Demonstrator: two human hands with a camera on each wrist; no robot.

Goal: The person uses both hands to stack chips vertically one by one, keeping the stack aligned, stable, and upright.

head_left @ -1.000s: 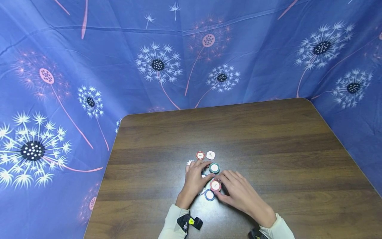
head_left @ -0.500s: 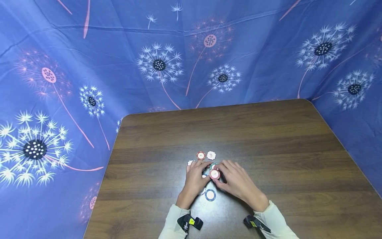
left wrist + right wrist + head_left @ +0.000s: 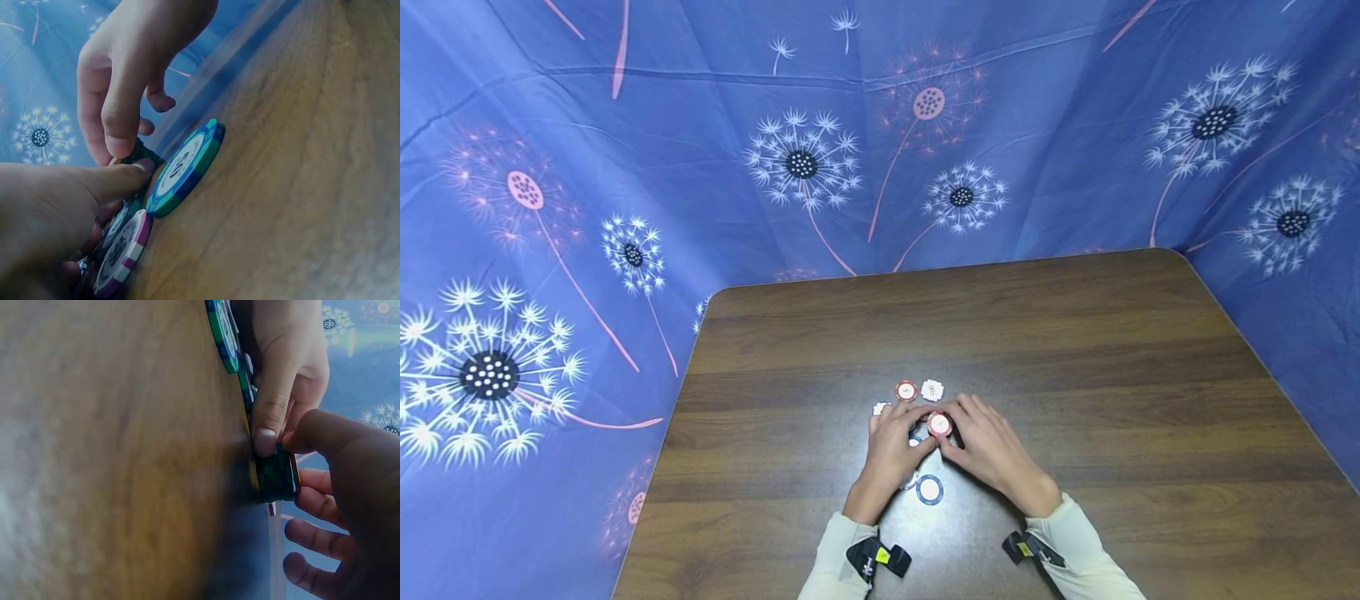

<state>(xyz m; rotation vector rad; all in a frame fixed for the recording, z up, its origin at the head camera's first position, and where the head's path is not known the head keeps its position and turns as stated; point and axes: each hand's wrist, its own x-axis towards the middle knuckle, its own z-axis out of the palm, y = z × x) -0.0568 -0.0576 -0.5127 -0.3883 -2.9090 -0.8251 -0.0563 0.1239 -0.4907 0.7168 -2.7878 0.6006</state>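
A short stack of green poker chips [image 3: 274, 478] stands on the table between my hands. My left hand [image 3: 891, 446] holds the stack's near left side between thumb and fingers. Atop it lies a red poker chip [image 3: 939, 424], pinched at its edge by the thumb and fingers of my right hand [image 3: 994, 446]. In the head view the red chip covers the green ones. Nearer to me lies a blue-rimmed chip [image 3: 929, 490], which looks blue and green with a 50 in the left wrist view. A purple-and-white chip [image 3: 125, 253] lies beside it, partly under the left hand.
Beyond the hands lie another red chip [image 3: 906, 391] and a white chip [image 3: 932, 390]. One more white chip [image 3: 881, 408] shows behind my left fingers. The brown wooden table [image 3: 1075, 350] ends at a blue dandelion-print cloth [image 3: 865, 167].
My right hand has carried the red chip away from me, from beside the blue-rimmed chip onto the green stack. The left hand has stayed at the stack.
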